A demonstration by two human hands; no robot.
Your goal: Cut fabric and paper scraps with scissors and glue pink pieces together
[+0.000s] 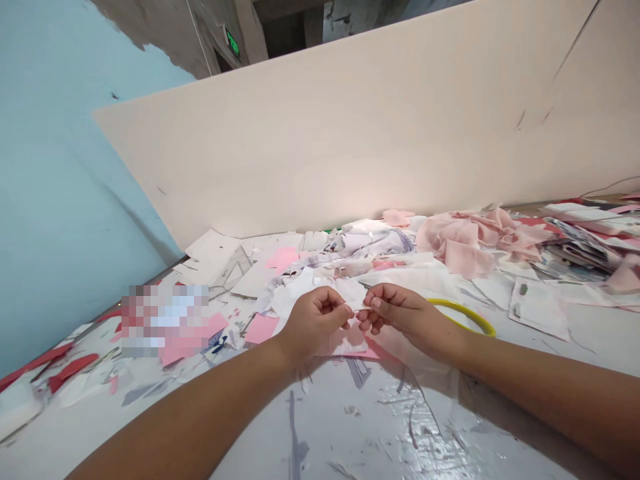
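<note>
Close together over the middle of the littered table, both hands are closed in a pinch. My left hand point(317, 317) has its thumb and forefinger on one end of a thin white strip point(361, 309). At the strip's other end, my right hand point(407, 313) pinches it with thumb and fingertips. Whether the strip is cloth or paper I cannot tell. White cloth point(305, 287) lies just behind and beneath my hands, with pink pieces point(263, 328) below and to the left. A yellow curved band point(467, 313) shows behind my right wrist, partly hidden.
Crumpled pink cloth point(463, 233) is heaped at the back right, and a white piece point(539, 308) lies in front of it. Red scraps point(74, 372) lie at far left. A pale upright panel point(350, 133) bounds the table's back; a blue wall point(65, 200) stands left.
</note>
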